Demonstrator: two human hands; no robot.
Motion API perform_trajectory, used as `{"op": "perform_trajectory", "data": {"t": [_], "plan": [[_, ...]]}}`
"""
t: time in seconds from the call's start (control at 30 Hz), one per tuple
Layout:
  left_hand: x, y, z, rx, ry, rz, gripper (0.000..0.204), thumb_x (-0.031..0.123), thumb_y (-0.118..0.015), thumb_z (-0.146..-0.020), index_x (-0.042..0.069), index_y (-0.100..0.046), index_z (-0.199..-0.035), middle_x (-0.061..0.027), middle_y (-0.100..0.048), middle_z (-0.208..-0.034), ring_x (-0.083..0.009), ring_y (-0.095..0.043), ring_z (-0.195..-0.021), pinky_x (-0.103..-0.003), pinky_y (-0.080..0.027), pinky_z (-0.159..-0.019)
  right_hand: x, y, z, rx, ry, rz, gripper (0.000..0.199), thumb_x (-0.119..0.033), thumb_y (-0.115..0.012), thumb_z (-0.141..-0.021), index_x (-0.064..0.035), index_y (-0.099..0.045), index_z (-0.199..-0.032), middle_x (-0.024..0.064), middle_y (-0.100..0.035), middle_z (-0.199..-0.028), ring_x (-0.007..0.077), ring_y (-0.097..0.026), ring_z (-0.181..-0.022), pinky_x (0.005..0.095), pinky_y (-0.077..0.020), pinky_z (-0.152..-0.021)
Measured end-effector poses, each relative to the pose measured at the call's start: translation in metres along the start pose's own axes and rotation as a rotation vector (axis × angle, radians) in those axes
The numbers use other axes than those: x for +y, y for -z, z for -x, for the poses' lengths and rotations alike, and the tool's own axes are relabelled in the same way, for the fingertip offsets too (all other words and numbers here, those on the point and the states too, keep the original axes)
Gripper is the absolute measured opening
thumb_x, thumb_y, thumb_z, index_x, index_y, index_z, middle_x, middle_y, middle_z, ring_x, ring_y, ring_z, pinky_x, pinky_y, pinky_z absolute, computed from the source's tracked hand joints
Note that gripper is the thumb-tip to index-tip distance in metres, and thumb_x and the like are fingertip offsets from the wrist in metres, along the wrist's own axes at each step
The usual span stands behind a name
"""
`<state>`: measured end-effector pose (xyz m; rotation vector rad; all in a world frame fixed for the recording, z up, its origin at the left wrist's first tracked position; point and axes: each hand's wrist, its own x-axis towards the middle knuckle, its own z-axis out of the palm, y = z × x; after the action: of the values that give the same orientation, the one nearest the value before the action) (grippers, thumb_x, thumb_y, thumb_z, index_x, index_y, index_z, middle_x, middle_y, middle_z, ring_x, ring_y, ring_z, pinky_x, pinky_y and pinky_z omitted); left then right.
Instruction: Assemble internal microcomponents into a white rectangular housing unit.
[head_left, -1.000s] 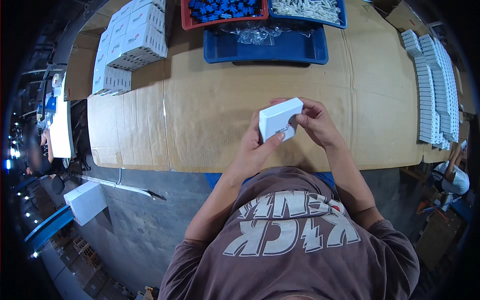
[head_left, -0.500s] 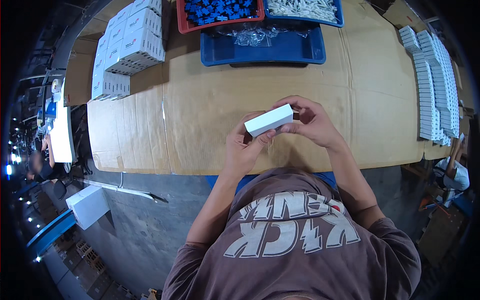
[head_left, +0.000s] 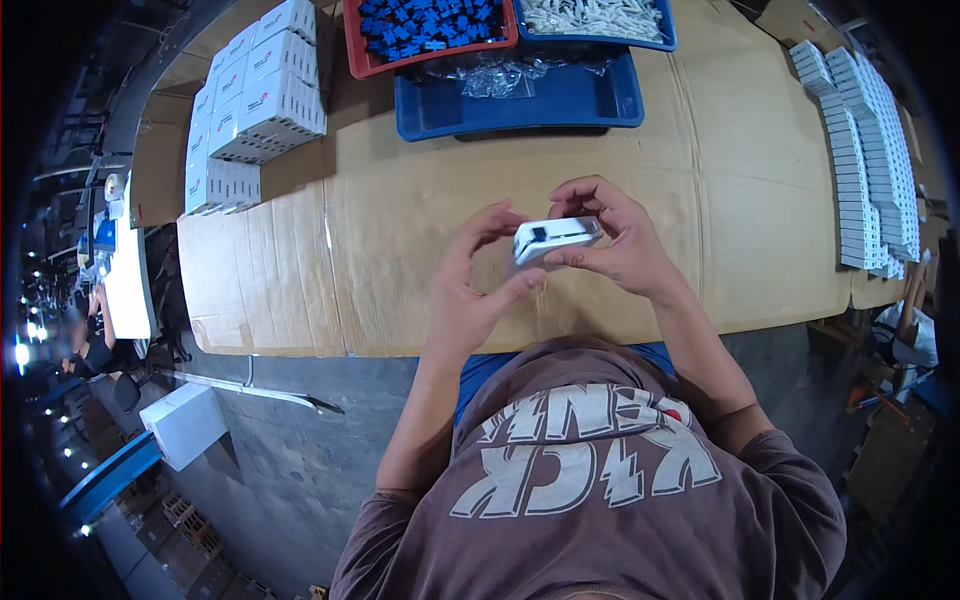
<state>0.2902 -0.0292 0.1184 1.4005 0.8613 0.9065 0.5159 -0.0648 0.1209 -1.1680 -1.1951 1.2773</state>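
Observation:
A small white box with dark marks on its face is held above the cardboard-covered table, close in front of my body. My right hand grips its right end between thumb and fingers. Beside the box's left end, my left hand is open, with thumb and fingers parted around that end. The left fingers look apart from the box; the thumb tip is close under its lower edge. The box is slightly blurred.
White boxes are stacked at the back left, with more small boxes in rows at the far right. A red bin of blue pieces, a bin of white pieces and a blue tray with clear bags stand at the back.
The box has turned, so a face with dark marks now shows instead of the plain white one. My left hand has loosened from it and spread its fingers; my right hand keeps its hold.

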Motion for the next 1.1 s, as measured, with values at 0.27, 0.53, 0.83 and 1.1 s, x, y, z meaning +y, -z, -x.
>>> {"op": "perform_trajectory", "data": {"t": [0.27, 0.53, 0.83, 1.1], "plan": [[-0.008, -0.012, 0.009, 0.014, 0.033, 0.189, 0.046, 0.01, -0.08, -0.093, -0.002, -0.063, -0.135, -0.0127, -0.063, -0.134, -0.0192, -0.062, -0.121, -0.031, -0.052, -0.102, 0.011, -0.002, 0.007, 0.043, -0.19, -0.391, 0.061, -0.004, -0.088, -0.08, -0.0013, -0.063, -0.135, 0.0071, -0.073, -0.112, 0.0148, -0.069, -0.103, 0.0305, -0.0568, -0.094], [-0.003, -0.021, 0.014, 0.074, 0.151, 0.234, 0.038, -0.001, -0.078, -0.091, -0.002, -0.068, -0.127, -0.0132, -0.07, -0.127, -0.0192, -0.065, -0.121, -0.033, -0.051, -0.106, 0.009, 0.005, 0.007, -0.057, -0.061, -0.289, 0.043, 0.002, -0.085, -0.08, 0.0006, -0.073, -0.12, 0.0117, -0.068, -0.125, 0.0228, -0.067, -0.118, 0.0354, -0.055, -0.101], [-0.008, -0.016, 0.014, 0.04, -0.015, 0.091, 0.037, -0.002, -0.076, -0.094, -0.004, -0.062, -0.129, -0.0143, -0.071, -0.125, -0.019, -0.067, -0.116, -0.032, -0.054, -0.101, -0.003, 0.008, 0.01, -0.067, -0.088, -0.102, 0.044, -0.001, -0.087, -0.079, 0.0008, -0.073, -0.121, 0.011, -0.075, -0.118, 0.0213, -0.071, -0.11, 0.0347, -0.0594, -0.093], [-0.011, -0.012, 0.012, 0.026, -0.013, 0.096, 0.038, -0.001, -0.079, -0.09, -0.002, -0.066, -0.126, -0.0128, -0.073, -0.124, -0.0191, -0.068, -0.115, -0.032, -0.053, -0.102, -0.004, 0.005, 0.009, -0.03, 0.133, 0.184, 0.03, 0.0, -0.083, -0.084, 0.0002, -0.075, -0.113, 0.0094, -0.079, -0.103, 0.0162, -0.074, -0.094, 0.0305, -0.0586, -0.083]]}}
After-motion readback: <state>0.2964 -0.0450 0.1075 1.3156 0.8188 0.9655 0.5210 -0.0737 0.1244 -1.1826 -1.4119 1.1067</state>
